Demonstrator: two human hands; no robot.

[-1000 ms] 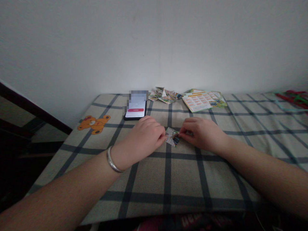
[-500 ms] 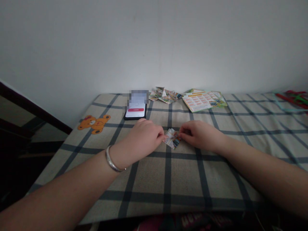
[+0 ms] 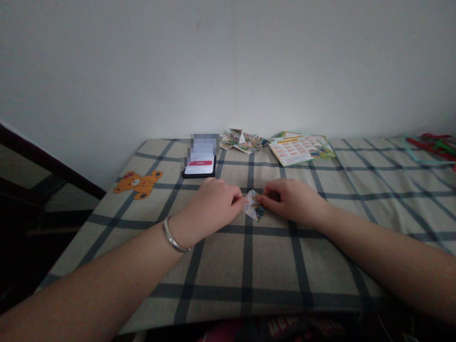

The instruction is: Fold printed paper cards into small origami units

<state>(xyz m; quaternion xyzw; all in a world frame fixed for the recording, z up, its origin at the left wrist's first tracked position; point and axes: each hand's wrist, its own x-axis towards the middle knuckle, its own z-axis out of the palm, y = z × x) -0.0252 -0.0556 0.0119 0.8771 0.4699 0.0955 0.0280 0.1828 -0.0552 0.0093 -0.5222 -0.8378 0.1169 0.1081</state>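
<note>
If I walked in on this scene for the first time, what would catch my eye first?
Probably the small printed paper at the middle of the checked cloth, pinched between the left hand and the right hand. Next, the bright orange bear lying flat near the cloth's left edge, and the lit phone with a red bar on its screen, just beyond the left hand.

The right hand [image 3: 294, 200] has moved onto the folded paper [image 3: 252, 212].
</note>
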